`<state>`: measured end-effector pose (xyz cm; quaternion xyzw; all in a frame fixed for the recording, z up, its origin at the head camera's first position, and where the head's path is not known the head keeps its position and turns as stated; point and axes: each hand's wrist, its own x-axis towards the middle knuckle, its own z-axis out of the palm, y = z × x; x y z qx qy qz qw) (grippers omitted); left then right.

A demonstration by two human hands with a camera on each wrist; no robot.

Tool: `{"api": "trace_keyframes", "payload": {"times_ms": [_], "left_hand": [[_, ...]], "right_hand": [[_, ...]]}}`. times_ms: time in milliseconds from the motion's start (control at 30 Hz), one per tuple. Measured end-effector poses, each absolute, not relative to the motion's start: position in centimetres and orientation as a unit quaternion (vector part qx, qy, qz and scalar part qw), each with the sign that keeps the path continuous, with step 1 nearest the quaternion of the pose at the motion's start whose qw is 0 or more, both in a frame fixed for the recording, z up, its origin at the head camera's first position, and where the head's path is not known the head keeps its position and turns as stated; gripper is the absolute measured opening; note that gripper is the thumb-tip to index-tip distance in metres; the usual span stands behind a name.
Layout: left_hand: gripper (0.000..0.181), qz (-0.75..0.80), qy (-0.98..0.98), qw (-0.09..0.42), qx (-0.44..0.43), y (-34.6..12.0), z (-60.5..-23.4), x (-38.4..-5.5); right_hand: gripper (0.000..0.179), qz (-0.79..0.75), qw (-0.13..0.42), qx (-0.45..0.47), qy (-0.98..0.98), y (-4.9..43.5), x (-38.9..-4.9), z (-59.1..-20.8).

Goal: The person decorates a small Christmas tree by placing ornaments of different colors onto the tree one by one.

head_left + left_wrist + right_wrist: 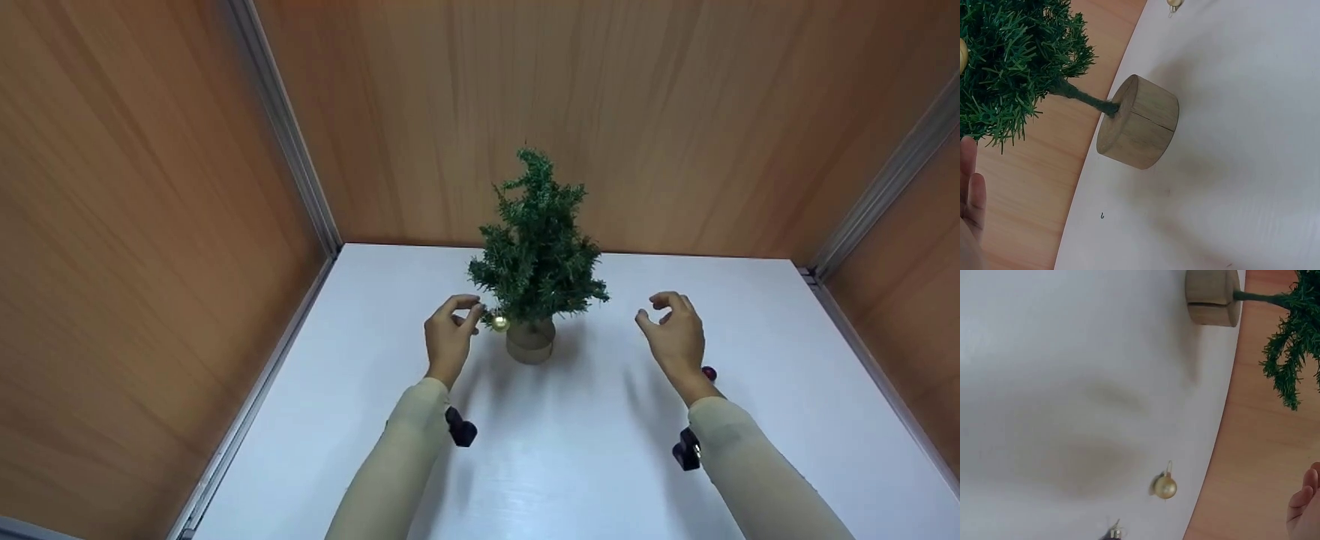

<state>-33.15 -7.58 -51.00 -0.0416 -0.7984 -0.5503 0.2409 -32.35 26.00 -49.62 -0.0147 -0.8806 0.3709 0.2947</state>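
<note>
A small artificial Christmas tree (536,247) stands upright on a round wooden base (1143,124). At its lower left my left hand (448,334) has thumb and forefinger tips together at a branch tip, pinching it. Right beside those fingertips a gold bauble (499,322) hangs from the same branch; part of it shows at the left edge of the left wrist view. My right hand (677,334) is raised to the right of the tree, fingers loosely bent, thumb apart, holding nothing. Below its wrist lies a red bauble (709,373), partly hidden.
On the white table (570,465) a gold bauble (1165,486) lies to the right of the tree, near a silver-capped bauble (1114,533) cut off by the frame. Wood panels (637,112) with metal edge strips close in the back and sides.
</note>
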Motion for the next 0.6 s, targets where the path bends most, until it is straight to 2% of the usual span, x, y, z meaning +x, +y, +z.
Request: {"api": "trace_keyframes", "payload": {"times_ms": [233,600], "left_hand": [[0.012,-0.552,-0.796,0.243,-0.04,-7.8,-51.1,-33.3],[0.014,-0.557,-0.792,0.247,-0.046,-7.6,-51.1,-33.5]], "right_hand": [[0.032,0.331,0.25,-0.024,-0.91,28.9,-32.5,-50.8],[0.042,0.342,0.138,-0.082,-0.926,32.2,-31.0,-52.4]]}}
